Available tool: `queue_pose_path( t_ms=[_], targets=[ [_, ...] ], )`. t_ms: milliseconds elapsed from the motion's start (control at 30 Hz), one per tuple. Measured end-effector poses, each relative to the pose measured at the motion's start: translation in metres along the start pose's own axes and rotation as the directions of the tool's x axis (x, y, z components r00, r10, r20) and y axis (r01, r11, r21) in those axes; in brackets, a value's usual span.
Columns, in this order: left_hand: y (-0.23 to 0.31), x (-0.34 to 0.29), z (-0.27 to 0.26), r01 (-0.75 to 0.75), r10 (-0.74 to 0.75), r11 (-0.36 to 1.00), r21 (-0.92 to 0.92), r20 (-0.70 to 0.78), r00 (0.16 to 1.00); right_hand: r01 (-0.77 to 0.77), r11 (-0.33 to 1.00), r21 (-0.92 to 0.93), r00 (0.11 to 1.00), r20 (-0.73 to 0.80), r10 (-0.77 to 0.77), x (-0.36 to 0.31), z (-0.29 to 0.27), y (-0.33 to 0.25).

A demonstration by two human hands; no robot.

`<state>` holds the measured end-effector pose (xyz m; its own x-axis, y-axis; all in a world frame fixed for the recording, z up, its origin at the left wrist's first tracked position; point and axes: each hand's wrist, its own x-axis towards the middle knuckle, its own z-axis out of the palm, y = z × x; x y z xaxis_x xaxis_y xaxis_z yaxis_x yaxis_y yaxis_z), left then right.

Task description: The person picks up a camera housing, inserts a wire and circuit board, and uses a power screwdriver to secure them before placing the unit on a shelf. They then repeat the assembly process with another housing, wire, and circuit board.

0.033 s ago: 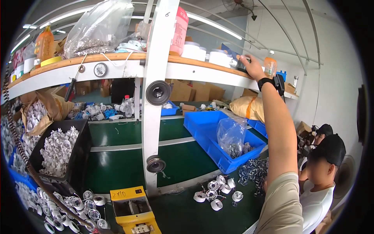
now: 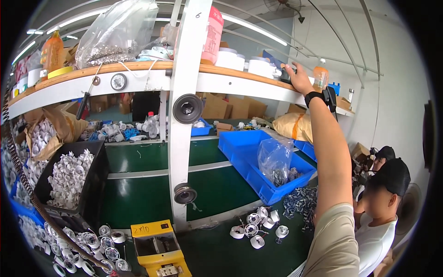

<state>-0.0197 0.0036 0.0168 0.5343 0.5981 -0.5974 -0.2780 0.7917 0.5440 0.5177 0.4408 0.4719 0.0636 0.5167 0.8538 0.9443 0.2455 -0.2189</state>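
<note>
My right arm stretches up from the lower right, a dark watch on its wrist. At the wooden-edged shelf, my right hand has its fingers curled at a small dark object, mostly hidden by the hand. Just left of it stand white tubs. On its right is a bottle of orange liquid. My left hand does not show. Below on the green bench lie several white round housings and a heap of small dark parts.
A white post carries round black speaker-like parts. Blue bins hold a clear bag. At left are a black crate of white pieces and a yellow box. A person in a black cap sits at right.
My right hand has shifted very slightly at the shelf, and more of the dark object shows beside its fingers. Otherwise the scene is the same.
</note>
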Motion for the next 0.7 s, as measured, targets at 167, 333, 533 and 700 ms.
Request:
queue_pose_path(
  t_ms=[167,333,533,700],
  targets=[
    [-0.007,0.002,0.002,-0.03,0.052,0.993,-0.117,0.188,0.981,-0.107,0.989,-0.105,0.92,-0.389,0.058,-0.022,0.008,-0.013],
    [0.003,0.01,0.016,0.073,0.066,0.956,-0.285,0.451,0.89,0.145,0.977,0.157,0.885,-0.463,-0.057,-0.12,-0.044,-0.065],
    [-0.008,0.02,0.011,0.19,0.149,0.869,-0.457,0.608,0.78,0.071,0.856,0.512,0.996,-0.089,-0.029,-0.374,-0.102,-0.201],
    [-0.007,0.019,0.033,-0.074,0.237,0.946,-0.317,0.514,0.825,-0.449,0.577,0.682,0.887,0.42,0.195,-0.574,-0.112,-0.269]
  ],
)
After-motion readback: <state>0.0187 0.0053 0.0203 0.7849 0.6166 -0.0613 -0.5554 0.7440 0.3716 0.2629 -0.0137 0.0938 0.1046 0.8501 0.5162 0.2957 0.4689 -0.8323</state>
